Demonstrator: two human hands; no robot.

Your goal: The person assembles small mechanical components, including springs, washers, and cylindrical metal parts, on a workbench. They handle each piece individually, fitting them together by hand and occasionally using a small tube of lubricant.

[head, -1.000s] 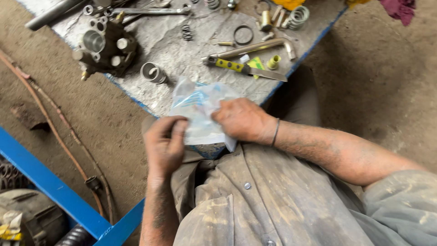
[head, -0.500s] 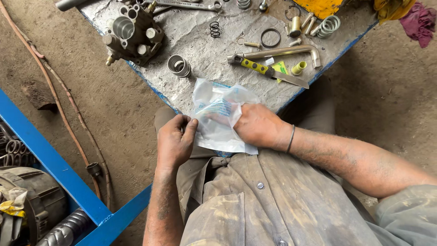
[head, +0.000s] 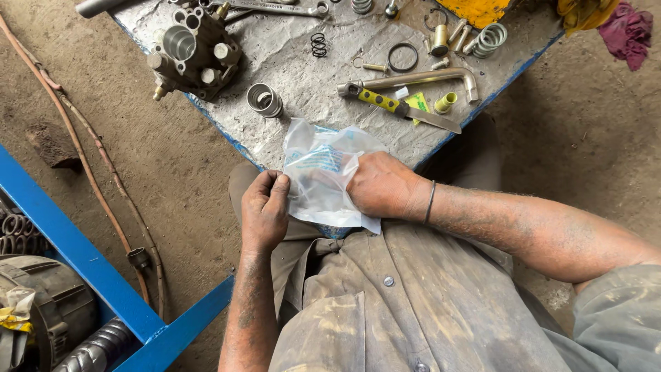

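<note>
I hold a clear plastic bag (head: 320, 176) with blue print in front of my lap, at the near edge of a grey work slab (head: 310, 76). My left hand (head: 264, 210) pinches the bag's left edge between thumb and fingers. My right hand (head: 381, 184) grips the bag's right side, with the fingers hidden behind or inside the plastic. What the bag contains cannot be made out.
On the slab lie a metal pump body (head: 193, 52), a short metal sleeve (head: 264, 100), a yellow-handled knife (head: 406, 110), a bent tube wrench (head: 420, 79), springs (head: 319, 45), rings and small brass parts. A blue frame (head: 76, 255), a hose and an electric motor are at left.
Both hands stay on the bag, working its plastic near the opening. The view has shifted, so the slab and bag now appear lower and more to the right.
</note>
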